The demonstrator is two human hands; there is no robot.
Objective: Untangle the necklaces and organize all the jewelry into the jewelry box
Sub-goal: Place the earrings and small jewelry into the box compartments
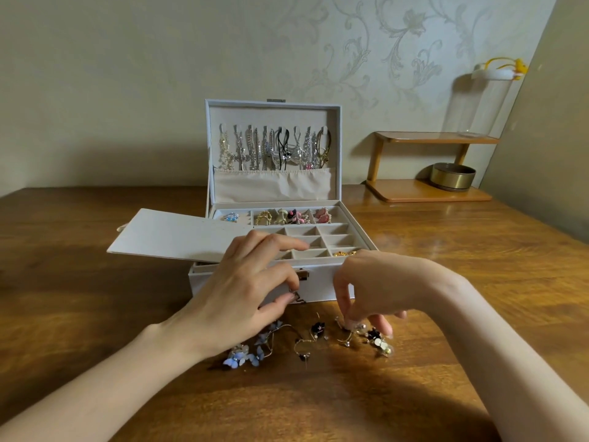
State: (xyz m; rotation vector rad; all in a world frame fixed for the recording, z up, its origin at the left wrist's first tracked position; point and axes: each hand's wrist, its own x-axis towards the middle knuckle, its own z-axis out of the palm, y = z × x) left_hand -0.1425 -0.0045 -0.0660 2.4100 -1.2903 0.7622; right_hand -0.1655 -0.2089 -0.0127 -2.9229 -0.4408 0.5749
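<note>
Here, directly before the open jewelry box (204,282): left hand (245,291) half spread, thumb and forefinger pinching a small dark trinket (295,296) against the box's front wall, other fingers fanned loosely over the front compartments. Beside it, also before the box, right hand (373,288) bent downward, fingertips nipped on a small earring (360,329) among loose earrings (306,342) scattered on the table (95,314). Inside the box's raised lid, necklaces (274,148) hung in a row, the rear compartments filled with small pieces.
</note>
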